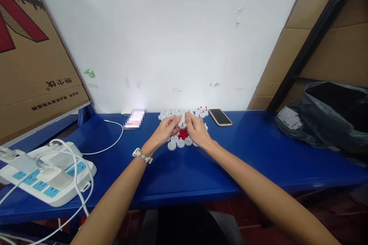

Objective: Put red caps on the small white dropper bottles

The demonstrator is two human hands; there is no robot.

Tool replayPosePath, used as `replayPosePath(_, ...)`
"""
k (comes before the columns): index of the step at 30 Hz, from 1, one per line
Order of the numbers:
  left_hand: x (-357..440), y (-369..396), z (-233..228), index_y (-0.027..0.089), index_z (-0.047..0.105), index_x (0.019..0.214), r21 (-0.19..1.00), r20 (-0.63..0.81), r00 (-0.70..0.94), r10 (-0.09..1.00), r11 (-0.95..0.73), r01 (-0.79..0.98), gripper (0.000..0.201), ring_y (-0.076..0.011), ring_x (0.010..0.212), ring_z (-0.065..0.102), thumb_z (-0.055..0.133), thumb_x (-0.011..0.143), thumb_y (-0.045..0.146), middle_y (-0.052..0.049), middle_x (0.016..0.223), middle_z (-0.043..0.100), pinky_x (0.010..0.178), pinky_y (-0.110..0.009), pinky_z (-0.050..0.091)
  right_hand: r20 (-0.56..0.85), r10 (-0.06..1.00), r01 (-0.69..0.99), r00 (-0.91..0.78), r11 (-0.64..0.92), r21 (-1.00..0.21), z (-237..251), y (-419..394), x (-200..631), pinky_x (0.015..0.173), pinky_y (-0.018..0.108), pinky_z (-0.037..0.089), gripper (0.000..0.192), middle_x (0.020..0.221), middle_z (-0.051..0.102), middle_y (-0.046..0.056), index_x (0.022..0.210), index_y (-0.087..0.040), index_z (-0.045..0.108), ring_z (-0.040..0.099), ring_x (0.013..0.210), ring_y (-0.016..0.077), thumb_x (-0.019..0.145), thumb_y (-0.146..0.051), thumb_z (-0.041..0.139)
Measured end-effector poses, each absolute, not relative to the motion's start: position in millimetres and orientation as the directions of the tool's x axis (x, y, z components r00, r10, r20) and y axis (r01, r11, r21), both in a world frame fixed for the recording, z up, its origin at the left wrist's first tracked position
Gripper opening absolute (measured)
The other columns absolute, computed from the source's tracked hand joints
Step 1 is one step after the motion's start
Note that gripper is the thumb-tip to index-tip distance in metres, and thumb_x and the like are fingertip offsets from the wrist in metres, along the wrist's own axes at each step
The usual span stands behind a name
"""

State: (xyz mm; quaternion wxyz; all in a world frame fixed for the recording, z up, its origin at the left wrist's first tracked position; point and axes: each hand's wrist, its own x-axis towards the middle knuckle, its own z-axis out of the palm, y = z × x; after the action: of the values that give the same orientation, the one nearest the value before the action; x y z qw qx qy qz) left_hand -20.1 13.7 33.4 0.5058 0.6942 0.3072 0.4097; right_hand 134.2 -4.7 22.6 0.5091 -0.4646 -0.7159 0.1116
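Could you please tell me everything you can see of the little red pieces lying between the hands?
The small red pieces lie heaped in one tight cluster on the blue table top. They look glossy, perhaps plastic, but are too small to make out singly. Round white plastic caps ring them at the front. The left hand and right hand flank them, just above.

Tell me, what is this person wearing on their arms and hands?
Both forearms are bare, with no sleeves in view and no gloves. The left hand has a silver metal-link wristwatch at the wrist. The right hand and its wrist carry nothing.

Glossy blue table point(253, 149), plastic caps point(180, 143).
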Motion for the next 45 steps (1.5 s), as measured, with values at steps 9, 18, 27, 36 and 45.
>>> replayPosePath(9, -27.8, 15.1, 31.9, 0.02, 0.045, 0.06, 0.995, 0.045, 0.58, 0.813, -0.085, 0.043, 0.056, -0.0105, 0.041, 0.036, 0.036, 0.092, 0.065, 0.003, 0.046, 0.038, 0.046, -0.026, 0.034, 0.685, 0.717, 0.56, -0.129, 0.623, -0.546, 21.0, -4.4, 132.3, 0.06, 0.029, 0.03, 0.038, 0.063, 0.044, -0.002, 0.072, -0.022, 0.037, 0.04, 0.058, 0.0134, 0.103, -0.042, 0.029)
replayPosePath(18, -20.0, 7.6, 27.6, 0.02, 0.052, 0.113, 0.759, 0.542, 0.434, 0.72, -0.641, 0.115, 0.034, -0.0114, 0.064, 0.049, 0.06, 0.09, 0.044, 0.003, 0.072, 0.051, 0.062, -0.023, 0.041, 0.607, 0.793, 0.479, 0.056, 0.512, -0.713, 19.3, -2.4, 132.7, 0.057, 0.029, 0.029, 0.044, 0.057, 0.041, -0.004, 0.069, -0.022, 0.04, 0.041, 0.056, 0.0129, 0.101, -0.049, 0.029)
replayPosePath(27, -10.9, 11.8, 29.5, 0.02, 0.041, 0.053, 0.997, 0.072, 0.416, 0.907, -0.063, -0.037, 0.058, -0.0068, 0.033, 0.024, 0.043, 0.09, 0.064, 0.007, 0.038, 0.027, 0.038, -0.024, 0.024, 0.723, 0.685, 0.591, -0.085, 0.619, -0.517, 21.3, -4.4, 132.4, 0.062, 0.03, 0.032, 0.037, 0.067, 0.045, 0.0, 0.071, -0.023, 0.034, 0.043, 0.063, 0.0146, 0.103, -0.04, 0.027)
replayPosePath(36, -21.7, 9.7, 28.0, 0.02, 0.053, 0.111, 0.861, 0.417, 0.416, 0.808, -0.498, 0.104, 0.043, -0.0124, 0.06, 0.056, 0.06, 0.087, 0.055, -0.001, 0.077, 0.06, 0.051, -0.021, 0.045, 0.632, 0.775, 0.559, 0.012, 0.519, -0.647, 17.1, -0.6, 133.1, 0.058, 0.03, 0.029, 0.038, 0.059, 0.043, -0.003, 0.071, -0.023, 0.039, 0.042, 0.056, 0.014, 0.102, -0.043, 0.029)
replayPosePath(45, -15.5, 12.6, 27.7, 0.018, 0.049, 0.07, 0.96, 0.267, 0.433, 0.861, -0.276, -0.044, 0.045, -0.0079, 0.04, 0.038, 0.054, 0.089, 0.059, 0.006, 0.046, 0.041, 0.041, -0.021, 0.034, 0.691, 0.722, 0.55, -0.035, 0.591, -0.59, 17.3, -3.3, 130.0, 0.06, 0.03, 0.03, 0.036, 0.063, 0.045, -0.001, 0.071, -0.023, 0.037, 0.042, 0.06, 0.0142, 0.102, -0.038, 0.03)
